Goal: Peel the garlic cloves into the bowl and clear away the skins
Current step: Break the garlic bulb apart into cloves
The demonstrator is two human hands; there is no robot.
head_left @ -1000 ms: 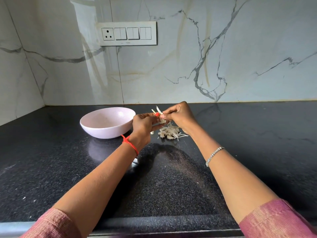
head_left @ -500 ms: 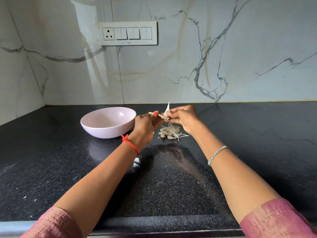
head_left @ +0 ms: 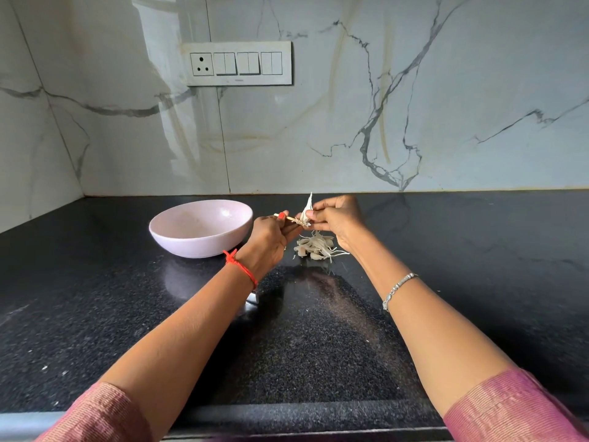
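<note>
Both hands meet above the black counter, just right of a pale pink bowl [head_left: 200, 228] whose visible inside looks bare. My left hand [head_left: 271, 237] pinches the stem end of a garlic piece [head_left: 298, 220]. My right hand [head_left: 338, 221] pinches a white papery skin [head_left: 308, 207] that sticks upward from that piece. Under the hands lies a small heap of garlic cloves and stringy skins [head_left: 315, 245] on the counter.
The black granite counter [head_left: 302, 339] runs wide to the right and toward its front edge. A marble backsplash with a switch panel [head_left: 239, 63] stands behind. A small shiny object [head_left: 252, 299] lies under my left forearm, mostly hidden.
My right hand has pulled the white skin up and away from the garlic piece; it now stands upright. Both hands rose slightly and spread apart a little.
</note>
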